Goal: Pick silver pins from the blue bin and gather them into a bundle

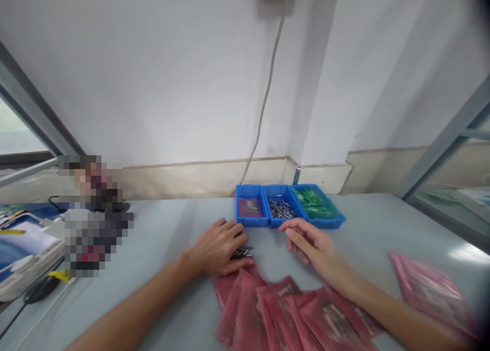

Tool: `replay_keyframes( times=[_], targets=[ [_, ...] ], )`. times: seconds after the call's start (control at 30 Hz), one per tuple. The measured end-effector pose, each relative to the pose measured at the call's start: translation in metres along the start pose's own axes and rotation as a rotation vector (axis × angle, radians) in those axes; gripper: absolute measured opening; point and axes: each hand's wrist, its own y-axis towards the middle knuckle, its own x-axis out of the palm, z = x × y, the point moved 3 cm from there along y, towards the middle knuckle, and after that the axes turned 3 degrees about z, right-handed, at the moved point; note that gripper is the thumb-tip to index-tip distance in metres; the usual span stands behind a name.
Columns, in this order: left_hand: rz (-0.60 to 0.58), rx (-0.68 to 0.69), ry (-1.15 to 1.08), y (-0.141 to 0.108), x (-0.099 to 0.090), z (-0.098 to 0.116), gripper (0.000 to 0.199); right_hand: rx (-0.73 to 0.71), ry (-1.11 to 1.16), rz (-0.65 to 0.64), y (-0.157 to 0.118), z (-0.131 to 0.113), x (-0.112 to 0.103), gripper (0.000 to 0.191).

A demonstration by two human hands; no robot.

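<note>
A small cluster of dark metal pins [242, 252] is lying on the grey table [172, 228], just in front of the three blue bins [290, 206], and it is being covered at its left edge by the left hand [216, 246]. That hand is laid flat, fingers together and lightly curled, thumb side touching the pins; whether any pin is actually pinched cannot be told. The right hand [312, 242] is held just in front of the bins too, to the right of the pins, fingers loosely apart and empty, pointing left toward them.

The pins are best gathered with a light press and a roll against the table, it is judged, so that none is flicked away; the free hand is well used as a stop on the open side. A pinch near the middle of a pin should be preferred, since a grip at one tip would let it swing.

Long axes of the pins are seen running roughly left to right, parallel to the front wall of the bins, though a few are crossed at slight angles. Which end is the head cannot be made out.

A fan of pink bags [283, 310] is spread nearer the viewer than the pins, well in front of the bins. More pins [281, 208] are held in the middle bin, and green pieces [316, 202] in the right one.
</note>
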Motion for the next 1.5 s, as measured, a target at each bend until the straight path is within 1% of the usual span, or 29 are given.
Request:
replay_keyframes(
  times=[0.17, 0.33, 0.53, 0.67, 0.8, 0.97, 1.07, 1.13, 1.23, 1.5],
  targets=[
    [-0.047, -0.032, 0.051, -0.005, -0.002, -0.007, 0.069, -0.022, -0.064, -0.034, -0.002, -0.003, 0.002, 0.044],
    [-0.077, -0.057, 0.062, -0.008, -0.001, -0.007, 0.072, -0.015, -0.097, -0.064, -0.003, -0.002, 0.004, 0.042],
    [-0.066, -0.086, 0.017, -0.010, 0.001, -0.008, 0.058, -0.023, -0.134, -0.076, -0.002, 0.009, 0.004, 0.040],
    [-0.058, -0.086, -0.005, -0.008, 0.003, -0.008, 0.047, -0.067, -0.200, -0.076, -0.003, 0.005, 0.006, 0.033],
    [-0.048, -0.098, -0.015, -0.005, 0.005, -0.007, 0.036, -0.181, -0.307, -0.103, -0.005, -0.005, 0.010, 0.029],
    [-0.033, -0.121, -0.074, -0.003, 0.009, -0.005, 0.030, -0.359, -0.460, -0.198, -0.009, -0.010, 0.016, 0.025],
    [-0.013, -0.139, -0.139, -0.002, 0.012, -0.004, 0.025, -0.422, -0.547, -0.270, -0.012, -0.010, 0.019, 0.026],
    [0.004, -0.150, -0.183, -0.001, 0.014, -0.004, 0.023, -0.433, -0.592, -0.305, -0.013, -0.010, 0.020, 0.026],
    [0.033, -0.157, -0.233, -0.001, 0.015, -0.003, 0.022, -0.433, -0.621, -0.318, -0.014, -0.008, 0.019, 0.027],
    [0.065, -0.146, -0.295, -0.002, 0.020, -0.002, 0.025, -0.412, -0.582, -0.316, -0.013, -0.006, 0.020, 0.029]
  ],
)
